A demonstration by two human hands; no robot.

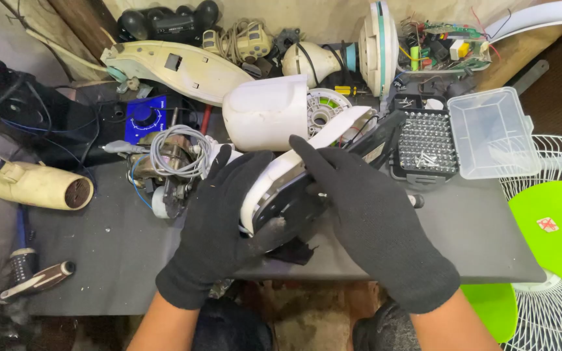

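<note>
1. Both gloved hands, left and right, are clamped on a white and black fan housing, held over the desk edge.
2. Already stripped out: motor, white cover.
3. The open bit case stands behind; the housing halves are not yet separated.

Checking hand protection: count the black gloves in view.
2. The left glove grips the left side of the white-and-black housing; the right glove lies over its right side. No others visible.
</note>
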